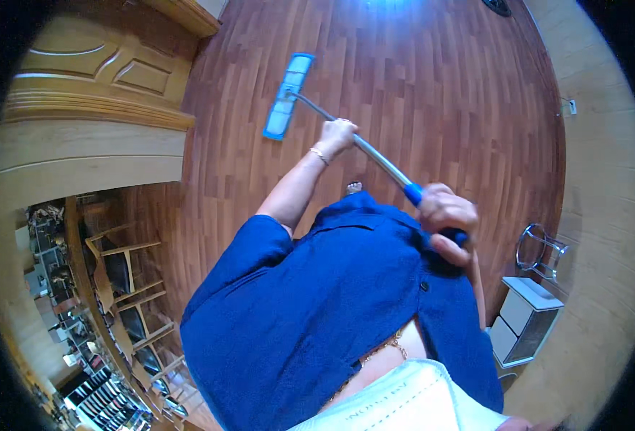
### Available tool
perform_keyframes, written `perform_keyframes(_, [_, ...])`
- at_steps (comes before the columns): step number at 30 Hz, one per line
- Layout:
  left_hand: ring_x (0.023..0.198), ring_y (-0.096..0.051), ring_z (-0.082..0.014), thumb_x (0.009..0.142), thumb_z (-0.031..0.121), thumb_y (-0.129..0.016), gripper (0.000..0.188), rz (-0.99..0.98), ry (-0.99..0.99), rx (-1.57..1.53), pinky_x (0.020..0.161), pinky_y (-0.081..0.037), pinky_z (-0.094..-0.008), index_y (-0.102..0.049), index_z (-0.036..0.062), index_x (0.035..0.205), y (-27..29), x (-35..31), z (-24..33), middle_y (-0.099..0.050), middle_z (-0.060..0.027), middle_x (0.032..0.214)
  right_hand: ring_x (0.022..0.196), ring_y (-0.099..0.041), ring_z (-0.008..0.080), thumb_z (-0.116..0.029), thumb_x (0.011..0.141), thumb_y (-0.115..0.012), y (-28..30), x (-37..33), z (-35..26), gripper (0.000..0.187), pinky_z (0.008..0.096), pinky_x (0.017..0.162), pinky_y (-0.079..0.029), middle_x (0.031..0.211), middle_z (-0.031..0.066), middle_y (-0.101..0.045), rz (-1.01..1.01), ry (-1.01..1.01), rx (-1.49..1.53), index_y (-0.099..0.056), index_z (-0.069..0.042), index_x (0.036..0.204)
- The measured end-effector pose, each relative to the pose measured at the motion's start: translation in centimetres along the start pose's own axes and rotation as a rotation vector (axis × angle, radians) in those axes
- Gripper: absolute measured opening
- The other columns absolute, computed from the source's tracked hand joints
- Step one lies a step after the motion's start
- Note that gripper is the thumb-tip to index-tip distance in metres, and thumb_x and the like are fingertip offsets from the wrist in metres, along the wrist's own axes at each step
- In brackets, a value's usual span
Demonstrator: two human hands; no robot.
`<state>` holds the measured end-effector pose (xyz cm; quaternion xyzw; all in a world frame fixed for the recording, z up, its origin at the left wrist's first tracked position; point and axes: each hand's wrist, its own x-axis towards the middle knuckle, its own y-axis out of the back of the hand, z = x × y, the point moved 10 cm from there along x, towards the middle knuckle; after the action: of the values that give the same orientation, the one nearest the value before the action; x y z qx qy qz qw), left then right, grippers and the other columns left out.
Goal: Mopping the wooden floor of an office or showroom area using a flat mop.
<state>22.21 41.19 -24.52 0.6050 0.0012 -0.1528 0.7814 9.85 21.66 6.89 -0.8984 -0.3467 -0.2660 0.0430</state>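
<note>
A flat floor mop with a light blue rectangular head lies against the wood-pattern floor, ahead and slightly left of me. Its metal pole slants from the head back toward my right side and ends in a blue grip. My left hand, with a bracelet at the wrist, is wrapped round the lower part of the pole. Higher up, near my body, my right hand is closed round the blue grip; it looks slightly blurred.
A wooden door and frame stand at the far left. Chairs line a cluttered long table on the left. To the right, a small white cabinet and a metal-framed stool stand by the wall.
</note>
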Motion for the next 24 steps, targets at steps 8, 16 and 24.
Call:
perform_keyframes(8, [0.079, -0.064, -0.0339, 0.079, 0.036, -0.073, 0.028, 0.132, 0.207, -0.091, 0.067, -0.049, -0.0455, -0.066, 0.0092, 0.078, -0.2, -4.6, -15.4, -0.065, -0.0131, 0.080, 0.101, -0.064, 0.0286, -0.009, 0.079, -0.065, -5.2, 4.1, 11.6, 0.010, 0.0407, 0.089, -0.047, 0.093, 0.0138, -0.067, -0.197, -0.256, 0.055, -0.062, 0.000, 0.077])
perform_keyframes(16, [0.084, -0.065, -0.0332, 0.079, 0.038, -0.067, 0.027, 0.001, 0.086, -0.008, 0.073, -0.053, -0.0457, -0.069, 0.0118, 0.074, -0.9, -2.8, -7.0, -0.067, -0.0135, 0.082, 0.098, -0.066, 0.0218, -0.009, 0.078, -0.065, 2.9, 2.0, 7.3, 0.006, 0.0430, 0.101, -0.037, 0.088, 0.0076, -0.070, -0.018, -0.344, -0.023, -0.063, -0.005, 0.075])
perform_keyframes(24, [0.082, -0.066, -0.0345, 0.080, 0.038, -0.068, 0.027, -0.088, -0.228, -0.123, 0.070, -0.052, -0.0471, -0.068, 0.0110, 0.075, 2.8, 3.1, 18.4, -0.067, -0.0149, 0.081, 0.081, -0.068, 0.0225, -0.011, 0.071, -0.064, 14.2, -6.0, -9.0, 0.014, 0.0418, 0.089, -0.044, 0.071, 0.0065, -0.064, 0.204, -0.213, -0.194, -0.058, -0.005, 0.061])
